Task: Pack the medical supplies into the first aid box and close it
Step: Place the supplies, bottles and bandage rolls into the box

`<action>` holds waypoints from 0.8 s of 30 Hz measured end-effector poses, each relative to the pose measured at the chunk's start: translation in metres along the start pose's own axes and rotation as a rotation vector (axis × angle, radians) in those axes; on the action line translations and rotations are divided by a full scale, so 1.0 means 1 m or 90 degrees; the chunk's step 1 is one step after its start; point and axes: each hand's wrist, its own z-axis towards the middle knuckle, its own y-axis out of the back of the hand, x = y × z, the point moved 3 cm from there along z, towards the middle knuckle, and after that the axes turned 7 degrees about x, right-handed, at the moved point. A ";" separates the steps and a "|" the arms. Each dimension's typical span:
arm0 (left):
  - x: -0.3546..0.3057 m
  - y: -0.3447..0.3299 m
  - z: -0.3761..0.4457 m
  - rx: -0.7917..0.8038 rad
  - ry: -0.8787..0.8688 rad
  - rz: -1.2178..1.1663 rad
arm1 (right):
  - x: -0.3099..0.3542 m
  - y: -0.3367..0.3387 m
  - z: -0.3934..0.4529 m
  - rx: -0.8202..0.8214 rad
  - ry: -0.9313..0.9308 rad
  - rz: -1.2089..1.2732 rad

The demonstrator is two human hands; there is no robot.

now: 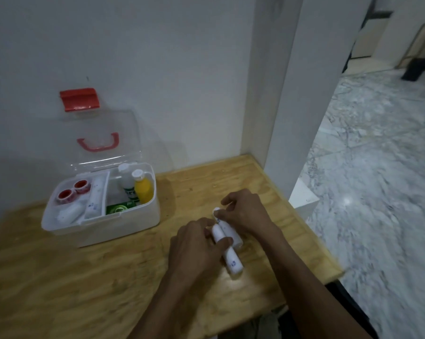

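Two white bandage rolls lie side by side on the wooden table. My left hand (198,243) grips the nearer roll (232,261). My right hand (245,212) closes its fingers on the far end of the other roll (231,232). The first aid box (123,223), white with a clear lid (101,135) standing open against the wall, sits to the left. Inside are two red tape rolls (74,190), white bandage rolls (94,196), a white bottle (127,183), a yellow bottle (143,187) and a green packet (119,207).
The wooden table (84,277) fills a wall corner; its right edge drops to a marble floor (377,179). A white pillar (304,94) rises at the back right. A red latch (79,99) tops the lid, with a red handle (98,143) below it.
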 end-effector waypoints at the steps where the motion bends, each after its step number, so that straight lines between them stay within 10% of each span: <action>1: 0.001 0.000 0.001 0.002 0.007 0.001 | -0.002 0.000 0.002 0.005 0.000 -0.003; 24: 0.003 0.030 0.009 -0.080 -0.035 0.069 | 0.010 0.011 -0.023 -0.085 0.160 0.020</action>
